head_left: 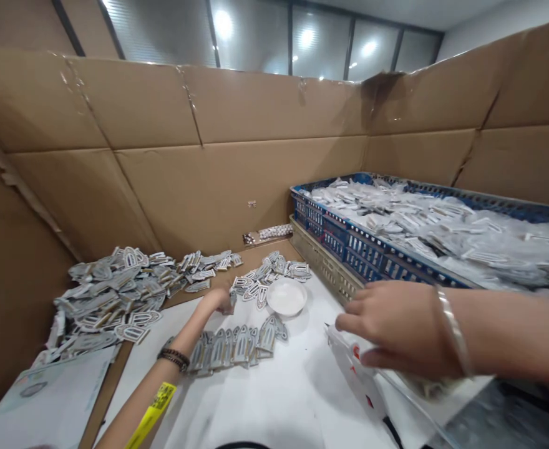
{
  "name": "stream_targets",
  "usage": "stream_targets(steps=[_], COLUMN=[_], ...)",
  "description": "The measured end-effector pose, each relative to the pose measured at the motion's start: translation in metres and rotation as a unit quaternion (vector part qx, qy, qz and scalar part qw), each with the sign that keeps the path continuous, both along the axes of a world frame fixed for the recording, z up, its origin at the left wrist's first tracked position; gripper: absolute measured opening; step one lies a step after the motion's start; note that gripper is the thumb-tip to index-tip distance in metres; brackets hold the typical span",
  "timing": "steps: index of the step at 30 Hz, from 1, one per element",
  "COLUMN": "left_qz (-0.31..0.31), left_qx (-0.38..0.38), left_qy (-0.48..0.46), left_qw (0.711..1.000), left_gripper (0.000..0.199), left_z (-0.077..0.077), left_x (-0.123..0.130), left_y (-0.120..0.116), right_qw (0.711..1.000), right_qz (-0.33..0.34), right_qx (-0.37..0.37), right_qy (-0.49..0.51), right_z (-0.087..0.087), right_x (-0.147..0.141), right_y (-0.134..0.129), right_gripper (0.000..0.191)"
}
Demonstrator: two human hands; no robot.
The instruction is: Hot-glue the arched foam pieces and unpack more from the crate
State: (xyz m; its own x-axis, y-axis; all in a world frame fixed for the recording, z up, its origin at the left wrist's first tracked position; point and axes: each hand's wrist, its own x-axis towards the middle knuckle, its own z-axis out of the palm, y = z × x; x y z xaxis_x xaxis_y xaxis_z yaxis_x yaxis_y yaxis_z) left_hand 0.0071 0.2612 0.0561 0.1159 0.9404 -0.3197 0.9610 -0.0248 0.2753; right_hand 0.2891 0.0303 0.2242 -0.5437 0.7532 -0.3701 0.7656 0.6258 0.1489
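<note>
My left hand (218, 300) is closed on a small grey piece that looks like a snap hair clip (230, 304), held above the white work surface. Just below it, a row of grey, pointed-oval clips (241, 346) stands close together. A round white dish (286, 297) sits to the right, with a small heap of clips (274, 267) behind it. My right hand (396, 321), blurred, is over a white glue gun (356, 371) with red marks, thumb and fingers apart. Whether it touches the gun is unclear.
A large pile of clips (115, 293) lies at the left. At the right, a blue crate (330, 234) full of bagged pieces rests on a beige crate (321, 262). Cardboard walls (256, 112) surround the surface. A bag of white beads (274, 232) lies at the back.
</note>
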Motion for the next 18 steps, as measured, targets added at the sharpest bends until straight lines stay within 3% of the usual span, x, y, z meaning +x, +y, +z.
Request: stream_targets(steps=[3,6,14,18], left_qz=[0.032,0.047,0.095,0.097], left_qx=[-0.072,-0.094,-0.068,-0.068], left_qy=[0.032,0.023,-0.053,-0.043], left_qw=[0.996,0.994,0.992,0.992], left_gripper=[0.034,0.034,0.035,0.034], left_z=[0.001,-0.001,0.000,-0.005], left_x=[-0.007,-0.017,-0.040,-0.045], left_y=[0.000,0.001,0.008,0.009], right_qw=[0.999,0.998,0.998,0.998], right_qz=[0.008,0.008,-0.004,-0.016], right_qx=[-0.011,-0.019,0.024,-0.011], right_qy=[-0.039,-0.057,-0.063,-0.056], right_z=[-0.002,-0.011,-0.014,-0.019], right_x=[-0.010,-0.009,-0.011,-0.005], right_y=[0.037,0.058,0.081,0.090], right_gripper=[0.033,0.036,0.027,0.031])
